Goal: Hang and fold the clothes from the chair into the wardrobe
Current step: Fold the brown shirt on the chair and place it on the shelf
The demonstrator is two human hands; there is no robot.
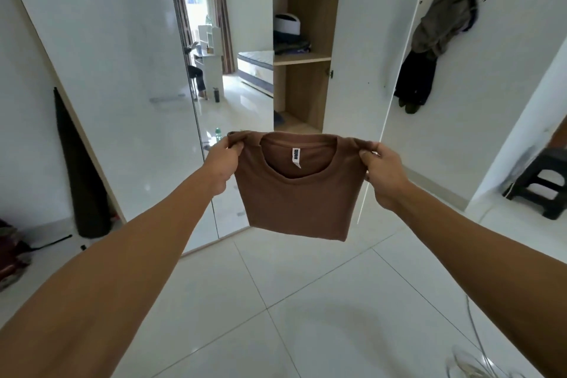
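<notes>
The fingers of the left hand (pixel 221 164) pinch one top corner of a folded brown shirt (pixel 299 193). The fingers of the right hand (pixel 386 172) pinch the other top corner. The shirt hangs flat between the two hands, up in the air over the white tile floor (pixel 306 301). Its neck hole faces the person, and a small white tag (pixel 296 158) shows inside it.

Past the fingers stands the open wardrobe (pixel 306 24). A wooden shelf (pixel 302 58) in it holds some folded dark clothes (pixel 291 46) with a white thing on top. Nothing stands between the shirt and the wardrobe. Left of the left fingers is a tall mirror (pixel 214 70) on the wardrobe front. Right of the right fingers is the open white door (pixel 399 40). Further right, dark clothes (pixel 441 31) hang on the wall, and a black stool (pixel 543 184) sits on the floor.
</notes>
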